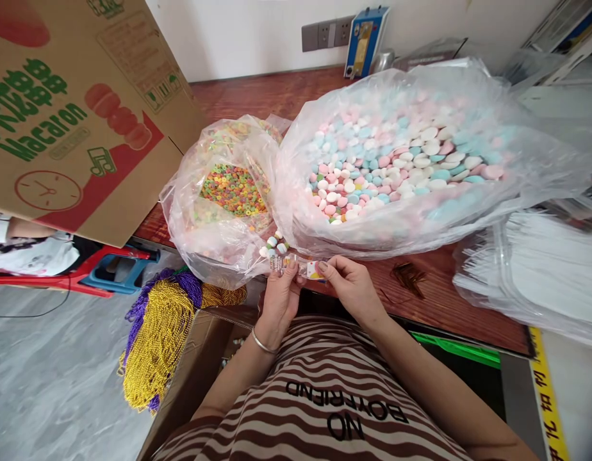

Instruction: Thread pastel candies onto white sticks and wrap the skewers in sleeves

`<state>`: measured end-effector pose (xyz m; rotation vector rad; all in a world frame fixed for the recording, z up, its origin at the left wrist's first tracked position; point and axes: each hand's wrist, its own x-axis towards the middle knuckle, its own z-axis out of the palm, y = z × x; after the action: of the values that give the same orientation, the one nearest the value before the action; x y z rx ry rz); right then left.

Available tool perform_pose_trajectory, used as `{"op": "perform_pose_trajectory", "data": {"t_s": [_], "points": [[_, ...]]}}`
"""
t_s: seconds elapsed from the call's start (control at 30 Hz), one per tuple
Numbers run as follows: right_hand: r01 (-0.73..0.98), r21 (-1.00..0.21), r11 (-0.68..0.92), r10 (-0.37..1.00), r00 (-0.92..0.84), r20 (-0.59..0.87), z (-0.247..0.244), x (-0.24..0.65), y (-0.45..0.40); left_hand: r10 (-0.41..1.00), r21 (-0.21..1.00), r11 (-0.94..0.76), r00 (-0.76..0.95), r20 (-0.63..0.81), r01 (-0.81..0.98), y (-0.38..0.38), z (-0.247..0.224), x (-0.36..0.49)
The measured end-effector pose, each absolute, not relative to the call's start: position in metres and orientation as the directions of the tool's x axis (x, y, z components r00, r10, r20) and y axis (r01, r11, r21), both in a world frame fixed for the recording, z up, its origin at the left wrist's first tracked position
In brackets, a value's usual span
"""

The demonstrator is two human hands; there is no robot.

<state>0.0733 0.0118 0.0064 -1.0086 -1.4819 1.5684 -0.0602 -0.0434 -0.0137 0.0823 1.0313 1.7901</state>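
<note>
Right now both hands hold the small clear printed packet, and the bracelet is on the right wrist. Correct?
No: in the head view the bracelet is on the left wrist, not the right. The rest stands: left hand and right hand both hold the small clear printed packet.

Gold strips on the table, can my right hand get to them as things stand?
Probably yes: the gold strips lie on the table near the right hand, with nothing visible between, though it is pinching the wrapper.

Workshop: bulk bags [373, 235], large carton [91, 137]
</note>
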Motion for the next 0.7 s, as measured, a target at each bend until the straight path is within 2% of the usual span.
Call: {"op": "perform_pose_trajectory", "data": {"t_s": [0.13,0.27,0.37,0.47,0.53,0.67,0.7], "points": [[-0.078,-0.997,-0.030,0.937,-0.348,-0.001,0.008,0.079,0.005,0.787,0.593,-0.140,-0.453,-0.419,-0.793,-0.042,-0.019,-0.064],[-0.061,-0.983,0.176,0.933,-0.309,0.186,0.009,0.082,-0.006,0.800,0.544,-0.173,-0.439,-0.409,-0.821,-0.041,-0.023,-0.064],[-0.030,-0.954,0.298,0.895,-0.337,0.291,0.010,0.082,-0.010,0.806,0.551,-0.183,-0.446,-0.390,-0.814,-0.040,-0.022,-0.063],[0.013,-0.943,0.332,0.890,-0.334,0.309,0.009,0.080,-0.011,0.812,0.593,-0.177,-0.457,-0.362,-0.785,-0.040,-0.019,-0.061],[0.005,-0.957,0.291,0.897,-0.349,0.271,0.008,0.079,-0.010,0.808,0.627,-0.185,-0.480,-0.342,-0.757,-0.040,-0.017,-0.057],[-0.134,-0.991,0.002,0.842,-0.534,0.074,0.005,0.073,-0.011,0.792,0.706,-0.196,-0.534,-0.295,-0.680,-0.041,-0.012,-0.050],[-0.145,-0.989,-0.028,0.835,-0.547,0.057,0.004,0.073,-0.011,0.798,0.723,-0.182,-0.530,-0.287,-0.666,-0.041,-0.011,-0.049]]}}
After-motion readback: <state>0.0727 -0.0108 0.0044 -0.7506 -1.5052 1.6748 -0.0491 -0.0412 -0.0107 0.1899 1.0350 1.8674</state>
